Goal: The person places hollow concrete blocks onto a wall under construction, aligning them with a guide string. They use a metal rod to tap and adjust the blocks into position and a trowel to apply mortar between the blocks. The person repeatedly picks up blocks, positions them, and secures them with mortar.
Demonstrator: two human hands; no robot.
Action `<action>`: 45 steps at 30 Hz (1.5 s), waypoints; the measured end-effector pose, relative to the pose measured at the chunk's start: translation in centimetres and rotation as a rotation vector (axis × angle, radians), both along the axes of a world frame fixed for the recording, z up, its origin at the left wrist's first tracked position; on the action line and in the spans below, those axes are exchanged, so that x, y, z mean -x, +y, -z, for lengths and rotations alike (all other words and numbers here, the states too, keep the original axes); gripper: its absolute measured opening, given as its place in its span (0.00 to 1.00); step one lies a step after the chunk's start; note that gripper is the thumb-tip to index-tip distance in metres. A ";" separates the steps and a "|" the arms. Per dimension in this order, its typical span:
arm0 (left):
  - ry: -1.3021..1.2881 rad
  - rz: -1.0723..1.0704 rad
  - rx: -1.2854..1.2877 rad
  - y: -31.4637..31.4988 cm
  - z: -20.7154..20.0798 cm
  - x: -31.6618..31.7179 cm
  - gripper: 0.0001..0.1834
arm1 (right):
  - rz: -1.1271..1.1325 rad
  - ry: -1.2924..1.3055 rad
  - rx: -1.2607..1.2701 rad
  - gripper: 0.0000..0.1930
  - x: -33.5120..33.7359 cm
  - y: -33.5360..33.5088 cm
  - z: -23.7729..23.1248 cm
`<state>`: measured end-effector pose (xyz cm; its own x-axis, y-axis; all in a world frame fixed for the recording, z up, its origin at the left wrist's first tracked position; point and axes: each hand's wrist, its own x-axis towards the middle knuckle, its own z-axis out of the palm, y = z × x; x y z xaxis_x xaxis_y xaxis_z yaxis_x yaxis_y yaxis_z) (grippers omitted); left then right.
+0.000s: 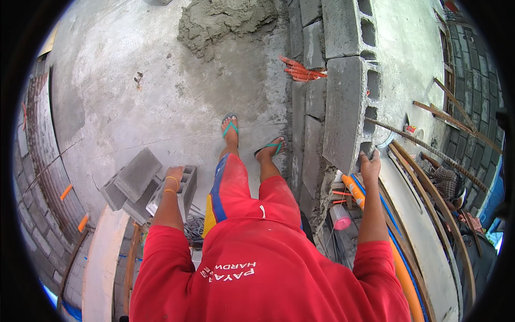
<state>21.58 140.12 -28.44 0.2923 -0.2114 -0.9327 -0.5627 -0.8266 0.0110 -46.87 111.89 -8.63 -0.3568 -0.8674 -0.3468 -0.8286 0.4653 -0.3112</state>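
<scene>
My left hand (pixel 175 173) is closed on the top edge of a grey concrete hollow block (pixel 189 189), an orange band round the wrist. That block stands beside a small pile of other hollow blocks (pixel 140 170) left of my legs. On the right, my right hand (pixel 370 164) rests against the near end of the block wall (pixel 343 112), its fingers curled at the hollow of the last block. Red-orange work gloves (pixel 302 70) lie on the wall's ledge. What the left palm touches is partly hidden.
Wet mortar (pixel 225 24) is heaped on the concrete floor (pixel 129 107) ahead. A rusty steel bar (pixel 429 145) sticks out rightward past the wall. Orange pipe (pixel 405 273) and wooden planks (pixel 434 214) lie at right. Another person (pixel 445 180) is low down beyond them.
</scene>
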 end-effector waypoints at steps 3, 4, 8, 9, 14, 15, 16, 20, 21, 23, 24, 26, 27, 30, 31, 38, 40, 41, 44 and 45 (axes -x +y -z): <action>-0.003 0.552 0.000 5.6 -1.9 -5.7 0.25 | 0.041 -0.110 0.133 0.28 -0.9 -0.2 -0.9; -0.003 0.185 -0.030 6.0 -2.7 -6.5 0.24 | 0.041 -0.080 0.133 0.27 -1.3 -0.2 -1.3; -0.007 -0.793 0.122 2.3 -5.0 -5.6 0.21 | 0.020 0.152 0.137 0.25 -3.7 0.5 -4.5; 0.028 -0.774 0.156 0.4 -5.4 -5.3 0.21 | 0.010 0.200 0.163 0.25 -4.9 0.3 -5.1; 0.187 -0.656 0.337 -8.1 -8.5 -3.4 0.22 | -0.083 0.014 0.318 0.14 -12.2 0.7 -8.4; 0.175 -0.630 0.355 -9.3 -9.1 -3.4 0.21 | -0.078 -0.007 0.272 0.16 -13.9 1.1 -8.4; 0.179 -0.593 0.392 -10.8 -9.5 -3.2 0.21 | -0.091 -0.042 0.245 0.19 -15.1 1.4 -8.5; 0.168 -0.499 0.386 -14.6 -11.1 -4.6 0.21 | -0.054 -0.188 -0.044 0.17 -19.9 2.1 -4.7; 0.160 -0.455 0.366 -15.6 -11.2 -5.4 0.22 | -0.057 -0.179 -0.134 0.14 -20.7 2.1 -3.4; 0.111 -0.387 0.365 -17.4 -11.5 -6.9 0.23 | -0.060 -0.231 -0.215 0.12 -21.8 1.9 -1.2; 0.063 -0.365 0.384 -18.5 -11.6 -7.9 0.24 | -0.056 -0.249 -0.281 0.13 -22.5 1.4 0.0; 0.031 -0.161 0.510 -21.2 -11.6 -9.9 0.26 | 0.010 -0.283 -0.393 0.16 -23.2 1.0 2.0; -0.008 -0.104 0.503 -23.0 -11.4 -10.5 0.27 | 0.020 -0.299 -0.445 0.18 -23.5 0.8 3.1; 0.011 0.082 0.577 -30.5 -12.1 -12.8 0.30 | 0.131 -0.283 -0.417 0.19 -25.0 0.7 5.9; 0.008 0.115 0.591 -33.5 -12.4 -13.1 0.30 | 0.161 -0.281 -0.429 0.19 -25.4 0.7 6.6; -0.290 0.741 0.760 -59.8 -10.6 -13.9 0.32 | 0.821 -0.710 -0.467 0.41 -33.7 3.0 7.5; -0.332 0.879 0.787 -68.5 -7.0 -14.3 0.33 | 1.079 -0.750 -0.460 0.29 -38.2 5.0 8.7; -0.356 0.953 0.812 -72.6 -4.7 -14.6 0.33 | 1.203 -0.751 -0.427 0.24 -40.5 6.9 9.3; -0.522 1.185 0.844 -83.3 2.8 -15.5 0.32 | 1.222 -0.726 -0.631 0.17 -49.1 13.6 11.6; -0.577 1.285 0.789 -86.1 5.1 -15.9 0.30 | 1.200 -0.759 -0.721 0.16 -52.1 16.2 11.3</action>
